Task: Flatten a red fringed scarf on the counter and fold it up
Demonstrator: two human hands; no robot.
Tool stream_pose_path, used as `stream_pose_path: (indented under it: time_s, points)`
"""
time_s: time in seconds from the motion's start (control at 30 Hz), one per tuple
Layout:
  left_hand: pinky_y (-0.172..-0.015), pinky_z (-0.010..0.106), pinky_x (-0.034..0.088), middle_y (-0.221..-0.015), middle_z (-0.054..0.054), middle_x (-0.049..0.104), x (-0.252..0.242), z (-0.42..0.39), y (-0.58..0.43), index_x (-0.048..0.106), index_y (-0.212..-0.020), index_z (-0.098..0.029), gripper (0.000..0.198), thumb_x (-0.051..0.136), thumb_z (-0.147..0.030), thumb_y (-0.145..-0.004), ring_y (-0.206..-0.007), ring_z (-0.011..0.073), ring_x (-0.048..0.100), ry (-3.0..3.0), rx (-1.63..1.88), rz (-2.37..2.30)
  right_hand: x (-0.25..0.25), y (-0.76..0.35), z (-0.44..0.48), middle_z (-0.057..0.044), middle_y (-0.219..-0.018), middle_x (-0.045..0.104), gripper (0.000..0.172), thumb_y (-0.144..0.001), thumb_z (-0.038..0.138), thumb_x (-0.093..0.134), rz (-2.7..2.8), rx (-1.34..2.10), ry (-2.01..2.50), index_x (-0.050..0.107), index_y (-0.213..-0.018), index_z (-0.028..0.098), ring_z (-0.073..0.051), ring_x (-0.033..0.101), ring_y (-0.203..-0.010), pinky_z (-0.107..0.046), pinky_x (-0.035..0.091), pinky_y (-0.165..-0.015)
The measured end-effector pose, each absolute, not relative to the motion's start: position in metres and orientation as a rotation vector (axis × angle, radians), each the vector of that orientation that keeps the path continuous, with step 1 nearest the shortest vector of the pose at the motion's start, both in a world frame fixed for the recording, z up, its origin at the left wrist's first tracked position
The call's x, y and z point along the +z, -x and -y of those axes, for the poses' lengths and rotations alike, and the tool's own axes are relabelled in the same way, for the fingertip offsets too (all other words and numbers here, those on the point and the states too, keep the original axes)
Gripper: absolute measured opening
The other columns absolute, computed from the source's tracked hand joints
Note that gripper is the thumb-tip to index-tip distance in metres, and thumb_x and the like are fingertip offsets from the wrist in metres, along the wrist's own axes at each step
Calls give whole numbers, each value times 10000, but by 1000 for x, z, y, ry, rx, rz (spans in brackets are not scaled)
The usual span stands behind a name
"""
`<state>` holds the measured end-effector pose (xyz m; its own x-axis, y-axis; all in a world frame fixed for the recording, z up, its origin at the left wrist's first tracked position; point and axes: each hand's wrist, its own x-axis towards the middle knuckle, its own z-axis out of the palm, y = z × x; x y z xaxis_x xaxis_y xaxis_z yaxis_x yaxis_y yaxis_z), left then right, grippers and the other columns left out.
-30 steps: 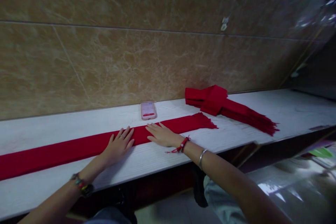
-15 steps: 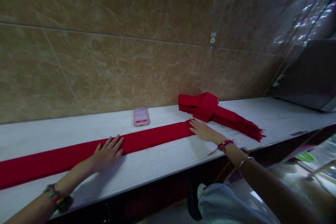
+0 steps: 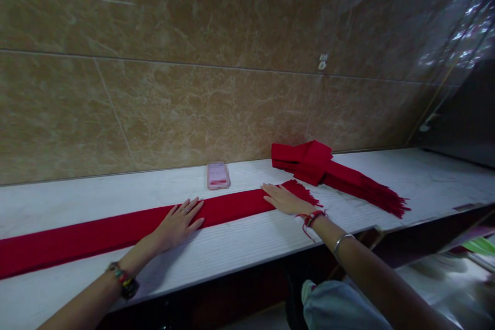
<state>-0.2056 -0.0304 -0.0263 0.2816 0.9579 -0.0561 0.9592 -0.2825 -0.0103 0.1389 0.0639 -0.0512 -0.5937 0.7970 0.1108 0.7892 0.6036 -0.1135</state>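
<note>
A long red scarf lies folded into a flat strip along the white counter, running out of view at the left. My left hand rests flat on its middle stretch, fingers spread. Near the scarf's fringed right end, my right hand lies flat on the cloth with the fingers stretched out. Behind that hand, a second red scarf, folded and wrapped over itself, sits against the wall with its fringe pointing right.
Between the flat scarf and the tiled wall lies a phone. The white counter is narrow, its front edge close to my body. A dark box-like object stands at the far right.
The camera view has shifted. My right hand has slid left along the scarf, uncovering its fringed end. My left hand still lies flat on the cloth.
</note>
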Motion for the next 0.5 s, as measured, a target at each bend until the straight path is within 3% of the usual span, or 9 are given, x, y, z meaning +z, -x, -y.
stream_pose_path:
  time_s: [0.2,0.33,0.5]
  points:
    - [-975,505,254,-1404,74,310,-19,21,241,328,-1338,-242,488,232,-380,-879,-1277,280,274,-2415,-141,-1897,-39,-185,-81,-150,-1364,361,552,-863,417,341,2626,-7,1551,359,-1320,109,-247,302,-1265,-429,230,-1036]
    - [-921,365,354,-1240,136,509,-1,-2,252,440,-1256,-123,519,289,-385,-834,-1097,237,489,-2374,-126,-1838,-9,-144,-90,-140,-1348,391,575,-806,362,463,2790,9,1276,380,-1306,91,-220,357,-1234,-350,283,-1019]
    - [-713,283,429,-926,65,644,21,-23,272,584,-1011,-148,465,418,-474,-724,-793,196,573,-2247,-234,-1646,14,-90,-106,-89,-1156,586,472,-702,258,599,3026,162,1245,553,-1163,166,-208,550,-1019,-295,423,-849]
